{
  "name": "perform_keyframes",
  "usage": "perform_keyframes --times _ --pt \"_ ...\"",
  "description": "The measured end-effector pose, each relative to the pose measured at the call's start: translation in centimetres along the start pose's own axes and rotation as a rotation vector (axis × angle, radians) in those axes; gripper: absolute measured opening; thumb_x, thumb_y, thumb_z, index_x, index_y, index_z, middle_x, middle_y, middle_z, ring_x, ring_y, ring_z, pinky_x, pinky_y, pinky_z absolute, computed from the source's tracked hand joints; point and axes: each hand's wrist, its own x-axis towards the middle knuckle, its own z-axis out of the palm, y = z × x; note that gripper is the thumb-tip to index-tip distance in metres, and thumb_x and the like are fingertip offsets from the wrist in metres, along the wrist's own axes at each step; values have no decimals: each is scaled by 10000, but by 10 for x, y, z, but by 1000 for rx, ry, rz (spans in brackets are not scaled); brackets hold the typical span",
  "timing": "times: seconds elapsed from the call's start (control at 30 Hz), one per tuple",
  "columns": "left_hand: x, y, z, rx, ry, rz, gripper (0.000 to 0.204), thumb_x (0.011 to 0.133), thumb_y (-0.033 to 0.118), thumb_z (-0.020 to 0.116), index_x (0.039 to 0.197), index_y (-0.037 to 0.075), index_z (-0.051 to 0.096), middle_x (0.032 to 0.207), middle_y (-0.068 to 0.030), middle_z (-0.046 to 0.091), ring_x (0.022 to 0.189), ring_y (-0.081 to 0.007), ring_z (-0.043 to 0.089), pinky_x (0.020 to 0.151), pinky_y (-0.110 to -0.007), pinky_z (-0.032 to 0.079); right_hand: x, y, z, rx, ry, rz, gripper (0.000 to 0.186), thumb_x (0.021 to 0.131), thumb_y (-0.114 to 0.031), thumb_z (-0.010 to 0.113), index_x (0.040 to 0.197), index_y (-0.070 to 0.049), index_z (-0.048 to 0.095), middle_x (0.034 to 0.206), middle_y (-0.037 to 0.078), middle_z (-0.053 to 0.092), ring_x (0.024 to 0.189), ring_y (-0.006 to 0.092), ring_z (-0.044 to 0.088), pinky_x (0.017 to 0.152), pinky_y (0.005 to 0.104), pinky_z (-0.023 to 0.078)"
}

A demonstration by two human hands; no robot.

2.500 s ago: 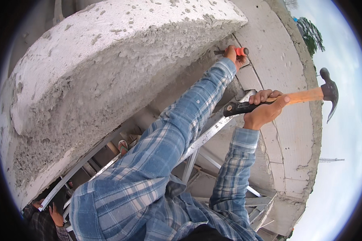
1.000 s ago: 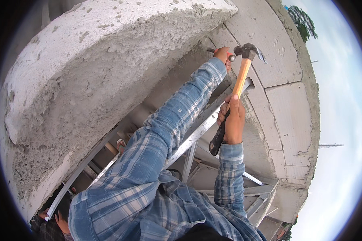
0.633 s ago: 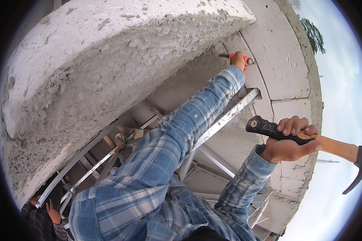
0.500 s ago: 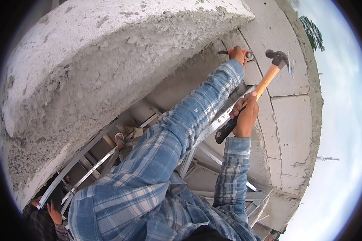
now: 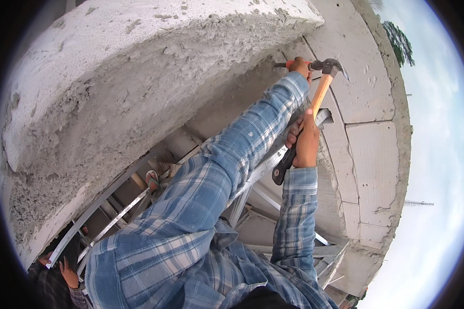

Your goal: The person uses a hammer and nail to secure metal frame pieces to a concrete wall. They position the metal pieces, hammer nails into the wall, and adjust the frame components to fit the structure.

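My left hand (image 5: 299, 66) is closed around the red-orange handle of a chisel (image 5: 280, 65). The chisel's dark blade points left toward the rough concrete in the corner by the block wall. In my right hand (image 5: 307, 141) is a claw hammer (image 5: 322, 95) with a wooden shaft and black grip. The striking face of its dark head meets the handle end of the chisel, or is very close to it; the claw points right. Most of the chisel handle is hidden by my left fingers. Both forearms wear blue plaid sleeves.
A thick, rough concrete slab (image 5: 113, 98) curves across the left and top. Grey wall blocks (image 5: 374, 154) with cracked joints stand at right. Metal framing (image 5: 258, 172) runs below my arms. A sandalled foot (image 5: 152, 180) shows below; another person's hand (image 5: 68, 273) is at lower left.
The hammer has swung left and slightly up, its head coming from apart to the chisel's handle end. My left hand has shifted slightly left and up with the chisel.
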Motion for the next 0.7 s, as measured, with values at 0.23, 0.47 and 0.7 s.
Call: perform_keyframes --times 0.23,0.47,0.7 --pt "-30 -12 -30 122 -221 48 228 873 248 606 985 68 523 869 -72 593 697 -168 585 592 -308 507 -42 -64 -25 56 63 -282 443 1007 -498 417 896 -71 463 617 -20 386 478 67 388 417 213 340" --pt "3 10 1 -198 -378 147 186 862 214 586 977 85 518 910 -69 558 831 -181 583 687 -313 506 -77 -121 -40 137 91 -616 447 1013 -519 360 924 -87 439 633 -8 377 465 73 379 397 208 342" --pt "0 19 -5 -463 -490 120 296 966 258 592 1120 30 482 1179 -135 538 1093 -260 573 974 -410 531 -44 -101 -21 191 233 -855 544 944 -642 415 891 -101 400 631 25 395 484 112 390 429 254 372"
